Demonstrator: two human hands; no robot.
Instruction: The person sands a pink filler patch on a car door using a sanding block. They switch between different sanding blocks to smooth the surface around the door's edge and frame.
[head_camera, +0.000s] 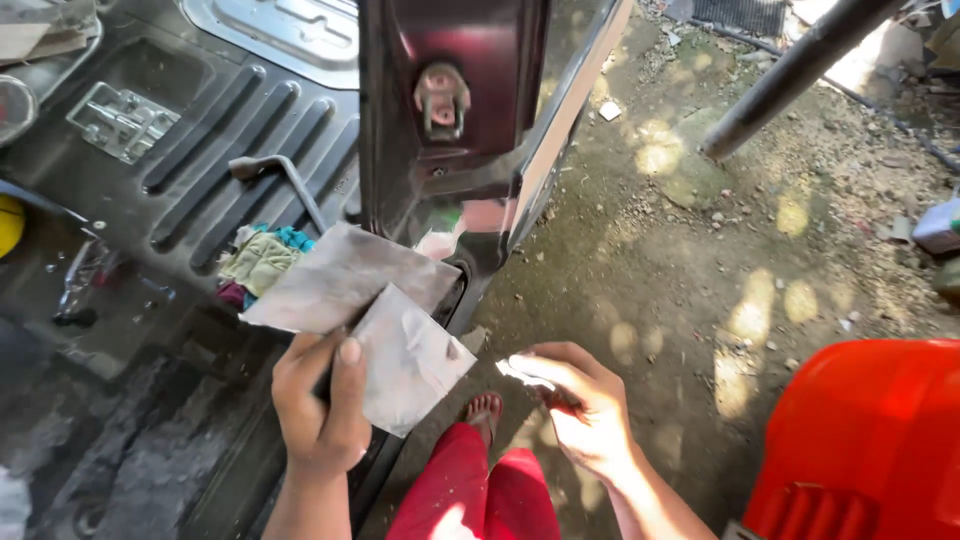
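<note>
Sandpaper sheets (370, 310), grey and worn, lie fanned over the edge of the vehicle floor (180, 190), pinched in the closed left hand (320, 400), so the right hand (585, 410) can curl around a small pale scrap (525, 372).

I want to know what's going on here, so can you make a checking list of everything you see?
Surface: dark ribbed metal vehicle floor, dusty.
Job's things: two grey worn sheets, like sandpaper, held in the left hand; a small pale scrap pinched in the right hand.
Clutter: bundle of coloured rags, bent metal bar, a metal bracket.
Grippers: both hands closed on their things.
Cables: nothing seen.
Surroundings: dark red door post with latch loop, dirt ground, red plastic thing, person's red trousers.
</note>
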